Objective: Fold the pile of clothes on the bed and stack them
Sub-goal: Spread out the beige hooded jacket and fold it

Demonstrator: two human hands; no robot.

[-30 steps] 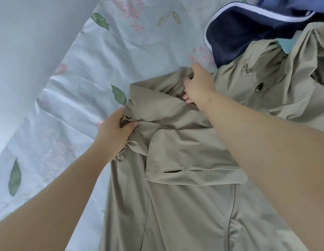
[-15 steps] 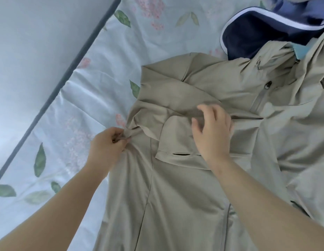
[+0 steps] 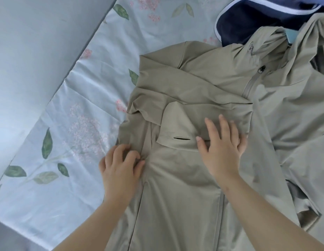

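Note:
A khaki zip-neck jacket [image 3: 203,84] lies spread across the floral bed sheet [image 3: 70,124], its left sleeve folded in over the chest. My right hand [image 3: 221,147] lies flat on the folded sleeve cuff, fingers straight and pressing the cloth down. My left hand [image 3: 121,169] rests at the jacket's left side seam with its fingers curled into the fabric, pinching a small fold there. The jacket's right side and hood are bunched toward the right.
A navy garment with white trim [image 3: 248,20] lies at the top right, partly under the jacket's hood. The bed's edge [image 3: 58,84] runs diagonally on the left, with a pale wall [image 3: 30,42] beyond it.
My right hand has let go of the sleeve and flattened onto it. My left hand has slid down along the side seam, still holding the fabric. The view has shifted left a little.

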